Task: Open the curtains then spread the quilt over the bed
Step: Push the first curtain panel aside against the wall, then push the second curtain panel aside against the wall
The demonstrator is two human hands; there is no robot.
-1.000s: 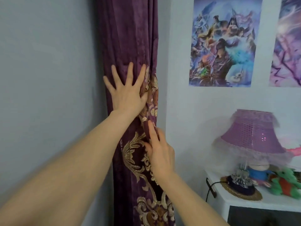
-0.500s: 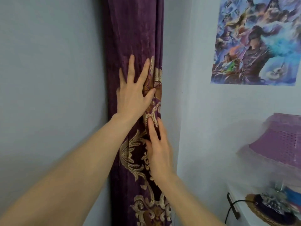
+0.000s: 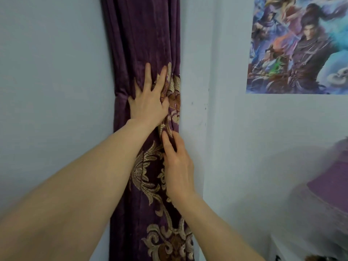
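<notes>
The gathered purple velvet curtain with gold embroidery is hanging bunched in the wall corner; the left hand is pressing flat against it, fingers spread; the right hand, lower, is lying open-fingered on the embroidered folds.

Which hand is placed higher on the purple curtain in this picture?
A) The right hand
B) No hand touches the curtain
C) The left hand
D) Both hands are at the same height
C: the left hand lies flat on the gathered purple curtain, above the right hand, which touches the gold embroidery lower down.
</notes>
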